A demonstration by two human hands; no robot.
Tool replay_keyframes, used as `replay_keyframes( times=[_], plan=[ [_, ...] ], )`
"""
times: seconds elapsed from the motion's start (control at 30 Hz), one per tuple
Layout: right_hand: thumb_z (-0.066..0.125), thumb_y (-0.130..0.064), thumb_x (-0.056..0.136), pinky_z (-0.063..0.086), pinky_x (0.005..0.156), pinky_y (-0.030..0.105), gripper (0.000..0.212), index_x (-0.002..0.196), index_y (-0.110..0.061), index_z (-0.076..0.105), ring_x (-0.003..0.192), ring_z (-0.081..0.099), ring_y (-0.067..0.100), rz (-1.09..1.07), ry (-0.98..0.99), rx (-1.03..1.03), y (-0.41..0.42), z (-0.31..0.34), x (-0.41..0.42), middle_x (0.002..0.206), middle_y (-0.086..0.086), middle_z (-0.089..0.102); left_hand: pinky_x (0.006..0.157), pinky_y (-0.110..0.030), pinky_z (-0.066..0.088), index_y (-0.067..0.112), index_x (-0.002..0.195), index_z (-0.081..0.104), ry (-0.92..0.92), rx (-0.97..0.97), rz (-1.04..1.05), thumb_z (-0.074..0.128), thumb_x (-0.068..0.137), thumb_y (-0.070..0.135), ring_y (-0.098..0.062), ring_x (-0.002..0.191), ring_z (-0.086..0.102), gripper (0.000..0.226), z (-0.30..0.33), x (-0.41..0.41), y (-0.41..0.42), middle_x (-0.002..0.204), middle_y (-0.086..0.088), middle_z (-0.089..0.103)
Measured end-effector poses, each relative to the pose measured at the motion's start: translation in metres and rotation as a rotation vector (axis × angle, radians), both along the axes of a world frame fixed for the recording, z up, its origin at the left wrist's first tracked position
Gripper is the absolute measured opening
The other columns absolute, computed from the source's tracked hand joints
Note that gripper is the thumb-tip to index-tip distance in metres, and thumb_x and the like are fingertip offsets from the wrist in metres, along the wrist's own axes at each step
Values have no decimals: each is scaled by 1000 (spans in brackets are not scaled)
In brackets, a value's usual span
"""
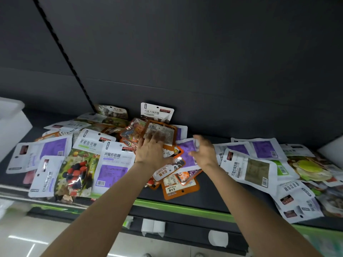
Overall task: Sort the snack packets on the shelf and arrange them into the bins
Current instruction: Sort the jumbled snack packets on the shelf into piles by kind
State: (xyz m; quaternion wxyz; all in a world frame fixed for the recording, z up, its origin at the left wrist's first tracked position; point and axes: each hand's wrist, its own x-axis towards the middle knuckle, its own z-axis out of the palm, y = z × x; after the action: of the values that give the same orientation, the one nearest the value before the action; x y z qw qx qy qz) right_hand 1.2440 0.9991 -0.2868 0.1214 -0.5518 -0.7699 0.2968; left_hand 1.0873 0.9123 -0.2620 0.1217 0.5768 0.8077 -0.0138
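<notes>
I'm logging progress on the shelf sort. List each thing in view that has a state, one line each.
left hand: fingers spread flat, pressing on the orange packet.
right hand: fingers curled, gripping the purple-and-white packet.
chocolate candy packet: upright, leaning on the back wall.
berry packet: lying flat, face up.
snack pile: unsorted, overlapping on the shelf.
white bin: contents hidden.

White and purple packets (55, 151) at left and right of the frame. Orange packets (179, 188) in the middle. Berry picture, red and dark blue, on one packet (76, 173). Dark grey shelf (209, 197) with green front edge (185, 208).
</notes>
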Motion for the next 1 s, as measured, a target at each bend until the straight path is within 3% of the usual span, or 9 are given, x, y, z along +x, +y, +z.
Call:
replay_keyframes(
  times=[0.17, 0.33, 0.43, 0.53, 0.67, 0.73, 0.8, 0.9, 1.0],
  plan=[
    [61, -2, 87, 43, 95, 36, 43, 129, -9, 53, 111, 50, 32, -143, -154, 216, 26, -3, 74, 122, 20, 50, 120, -46, 3, 23, 152, 10, 26, 5, 24, 51, 82, 67, -24, 147, -6, 92, -11, 7, -3, 160, 0, 1],
    [57, -2, 88, 36, 102, 43, 45, 132, -11, 52, 128, 35, 37, -221, -488, 307, 40, -3, 101, 139, 23, 38, 119, -45, 5, 26, 146, 30, 100, 62, 20, 47, 80, 72, -23, 147, 4, 82, -11, 3, -4, 159, 2, 13],
    [56, -5, 90, 33, 108, 39, 49, 138, -12, 45, 137, 29, 30, -33, -364, 328, 24, 1, 66, 150, 16, 29, 118, -45, 8, 27, 141, 38, 111, 63, 15, 48, 80, 72, -24, 145, 12, 77, -11, 5, -4, 157, 2, 21],
    [51, -21, 96, 40, 99, 32, 53, 145, -16, 31, 128, 43, 22, 141, -108, 8, 8, 4, 16, 147, 9, 37, 118, -45, 8, 27, 140, 38, 104, 56, 22, 49, 80, 72, -22, 145, 12, 76, -14, 9, -4, 156, 3, 22],
    [58, -21, 93, 44, 87, 30, 42, 131, -9, 46, 118, 54, 26, -9, 46, -278, 6, 7, -35, 130, 11, 54, 118, -45, 6, 27, 145, 32, 86, 39, 18, 48, 81, 71, -21, 146, 9, 79, -11, 6, -1, 157, 3, 18],
    [60, -12, 91, 47, 80, 27, 27, 116, -3, 58, 109, 61, 26, -174, 104, -270, 11, 9, -43, 119, 12, 62, 118, -44, 6, 28, 147, 27, 72, 44, 27, 49, 81, 71, -20, 146, 8, 82, -10, 4, -1, 158, 4, 14],
    [58, -10, 92, 44, 71, 23, 17, 105, 0, 64, 102, 64, 24, -157, 97, -194, 13, 14, -41, 108, 12, 67, 118, -43, 7, 28, 149, 20, 38, 56, 41, 50, 81, 70, -20, 146, 7, 85, -12, 2, -2, 159, 5, 11],
    [50, -8, 96, 38, 70, 20, 20, 110, -1, 62, 102, 63, 23, -151, 5, -40, 20, 28, -14, 111, 11, 65, 119, -42, 6, 30, 151, 9, 22, 38, 38, 49, 83, 68, -19, 147, 2, 88, -17, 2, -5, 160, 6, 3],
    [47, -1, 94, 41, 75, 26, 24, 114, -1, 59, 105, 61, 30, -270, -76, 110, 41, 31, 41, 114, 17, 64, 119, -45, 4, 28, 151, 13, 54, 7, 40, 50, 84, 65, -21, 147, 2, 85, -15, 5, -2, 160, 4, 3]
  ],
)
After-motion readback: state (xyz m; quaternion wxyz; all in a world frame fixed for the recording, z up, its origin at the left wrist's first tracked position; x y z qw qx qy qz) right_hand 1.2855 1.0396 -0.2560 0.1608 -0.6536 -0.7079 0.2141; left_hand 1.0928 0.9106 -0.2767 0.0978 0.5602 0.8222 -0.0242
